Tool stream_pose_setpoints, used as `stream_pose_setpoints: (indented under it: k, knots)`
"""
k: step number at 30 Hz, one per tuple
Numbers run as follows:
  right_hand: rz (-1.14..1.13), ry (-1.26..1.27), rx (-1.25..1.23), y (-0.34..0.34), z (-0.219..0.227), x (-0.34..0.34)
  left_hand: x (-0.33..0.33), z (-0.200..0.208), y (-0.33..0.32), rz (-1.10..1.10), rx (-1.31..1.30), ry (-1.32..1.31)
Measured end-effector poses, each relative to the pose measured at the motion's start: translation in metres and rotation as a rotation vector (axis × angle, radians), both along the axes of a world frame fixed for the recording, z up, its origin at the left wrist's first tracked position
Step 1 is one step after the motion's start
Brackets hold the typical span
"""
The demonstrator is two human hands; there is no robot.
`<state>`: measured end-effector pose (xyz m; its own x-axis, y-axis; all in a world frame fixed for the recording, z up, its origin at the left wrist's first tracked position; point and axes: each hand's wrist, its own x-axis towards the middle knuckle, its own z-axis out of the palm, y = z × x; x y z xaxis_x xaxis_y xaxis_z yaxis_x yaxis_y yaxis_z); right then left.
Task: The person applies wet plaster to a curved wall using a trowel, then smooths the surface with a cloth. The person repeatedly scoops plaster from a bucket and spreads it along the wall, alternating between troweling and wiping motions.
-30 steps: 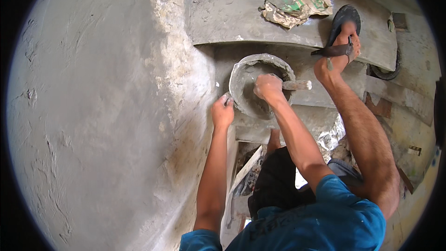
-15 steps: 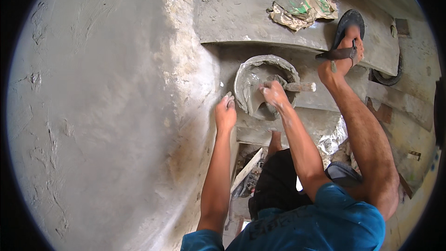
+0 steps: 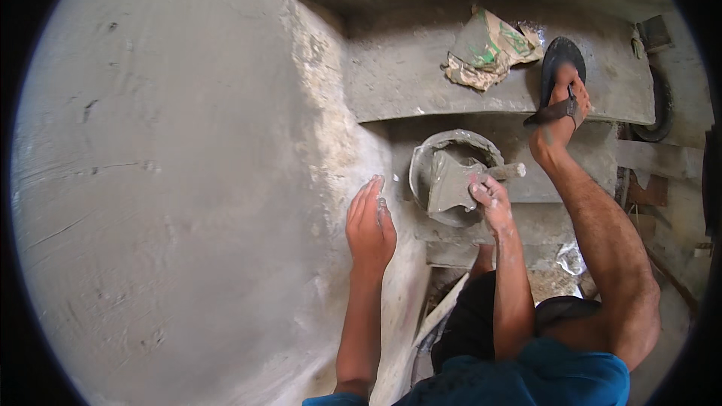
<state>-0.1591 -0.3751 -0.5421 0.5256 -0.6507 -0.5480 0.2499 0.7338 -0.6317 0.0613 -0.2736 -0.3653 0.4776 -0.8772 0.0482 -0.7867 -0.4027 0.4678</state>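
Wet grey mortar lies in a round bucket (image 3: pixel 416 165) on the step in front of me. My right hand (image 3: pixel 490 199) is closed on the edge of a flat, mortar-coated piece (image 3: pixel 450 184), tilted over the bucket's mouth; its exact kind is hidden under the mortar. Beside those fingers a short round handle (image 3: pixel 508 171) sticks out past the bucket's right rim; its tool end is hidden. My left hand (image 3: pixel 371 218) is held up with fingers stretched, close to the plastered wall (image 3: pixel 173 180), holding nothing. Mortar smears show on both hands.
A crumpled paper bag (image 3: pixel 492 53) with green print lies on the upper step (image 3: pixel 421 98). My sandalled right foot (image 3: pixel 564 98) rests on that step's edge. A black ring-shaped object (image 3: pixel 662 105) lies at the far right, and rubble and a board sit below the steps.
My right hand has come up and right from inside the bucket, lifting the mortar-coated piece. My left hand's fingers have straightened. The whole view has shifted, with the bucket now lower and farther right.
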Motion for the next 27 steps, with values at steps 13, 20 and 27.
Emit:
stream_pose_setpoints:
  k: [13, 20, 27]
  knots:
    - [-0.295, 0.510, -0.763, -0.154, 0.201, 0.268, 0.056, 0.177, -0.069, -0.139, 0.405, -0.615]
    - [-0.252, 0.375, -1.294, -0.132, 0.274, 0.318, 0.066, 0.203, -0.067, -0.125, 0.550, -0.644]
    - [-0.260, 0.659, -0.862, -0.152, 0.240, 0.285, 0.064, 0.197, -0.064, -0.184, 0.621, -0.667]
